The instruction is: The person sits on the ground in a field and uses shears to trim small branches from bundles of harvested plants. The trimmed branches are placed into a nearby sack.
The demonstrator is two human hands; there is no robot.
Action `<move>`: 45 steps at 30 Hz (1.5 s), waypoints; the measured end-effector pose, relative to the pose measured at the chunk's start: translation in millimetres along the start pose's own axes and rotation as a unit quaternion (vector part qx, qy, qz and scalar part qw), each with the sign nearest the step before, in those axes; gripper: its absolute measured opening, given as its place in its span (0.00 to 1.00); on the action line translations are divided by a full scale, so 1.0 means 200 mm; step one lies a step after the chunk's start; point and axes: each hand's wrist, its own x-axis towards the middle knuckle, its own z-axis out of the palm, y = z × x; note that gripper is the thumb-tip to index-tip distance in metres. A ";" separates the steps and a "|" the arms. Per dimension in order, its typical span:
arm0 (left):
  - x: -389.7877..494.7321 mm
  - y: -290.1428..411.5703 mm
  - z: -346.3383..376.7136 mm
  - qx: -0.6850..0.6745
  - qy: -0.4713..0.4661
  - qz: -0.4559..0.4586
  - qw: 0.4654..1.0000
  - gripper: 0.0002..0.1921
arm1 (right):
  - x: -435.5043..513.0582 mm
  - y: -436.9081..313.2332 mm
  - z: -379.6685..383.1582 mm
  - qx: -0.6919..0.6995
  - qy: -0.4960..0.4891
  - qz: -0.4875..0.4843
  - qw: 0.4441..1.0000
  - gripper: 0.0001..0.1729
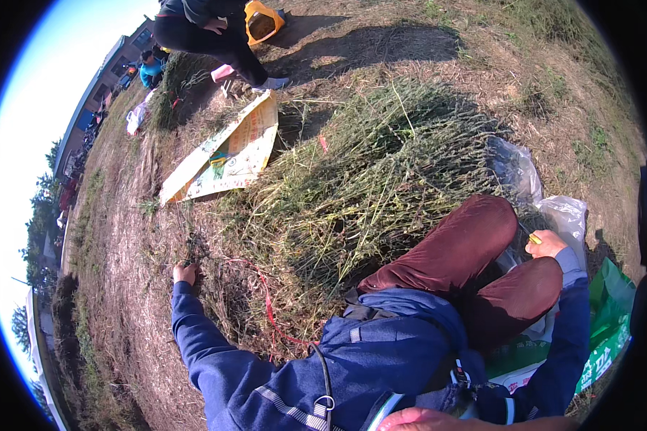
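At the left, my left hand (186, 273) is closed around a small sprig of plant stalks (195, 245) just above the dry ground. My right hand (544, 243), by my right knee, grips a small tool with a yellow handle (535, 239); its working end is hard to make out. Between the hands lies a big heap of cut, greyish-green leafy stalks (377, 178). My bent legs in maroon trousers (447, 242) rest against its near side. A red plastic strip (267, 301) runs over the litter near my left arm.
Clear plastic sheeting (563, 215) and a green printed sack (606, 323) lie at the right. A yellow-white printed sack (242, 151) lies beyond the heap. Another person (210, 37) stands near an orange-yellow container (262, 22); a second person (151, 69) crouches farther off. Blurred skin (426, 419) shows at the bottom edge.
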 end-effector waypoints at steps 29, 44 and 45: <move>-0.98 0.69 2.05 0.351 -0.340 0.330 0.808 0.30 | -0.07 -0.01 0.01 -0.050 0.039 -0.014 0.998 0.20; -1.09 1.20 1.90 0.310 -0.195 0.578 0.729 0.15 | -0.05 -0.07 -0.01 -0.088 0.013 -0.001 0.996 0.23; -1.08 1.29 1.96 0.255 -0.183 0.634 0.707 0.16 | -0.05 -0.08 -0.01 -0.093 0.015 -0.009 0.996 0.23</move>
